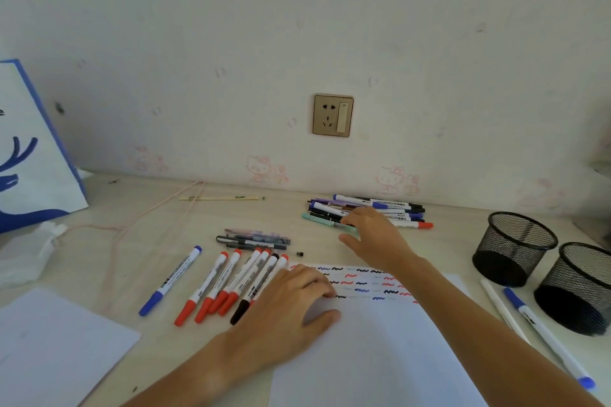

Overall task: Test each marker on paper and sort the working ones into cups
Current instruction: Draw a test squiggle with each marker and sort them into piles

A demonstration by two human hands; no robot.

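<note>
A white test sheet [380, 357] lies in front of me, with rows of red, blue and black squiggles along its top. My left hand [284, 311] presses flat on the sheet's upper left corner. My right hand [373, 235] reaches to a heap of markers and pens [390, 208] by the wall, fingers on a mint-green pen [317, 220]; whether it grips one I cannot tell. A row of red-capped markers [224, 284], a black-capped one [246, 302] and a blue one [172, 281] lie left of the sheet. Two black mesh cups [512, 248] [575, 291] stand at right.
A blue marker [545, 334] and a white pen [502, 307] lie beside the cups. Several thin pens [254, 239] lie behind the row. A second sheet [56, 347] sits front left, a blue-and-white bag [29, 155] back left, a pink cable [145, 211] across the desk.
</note>
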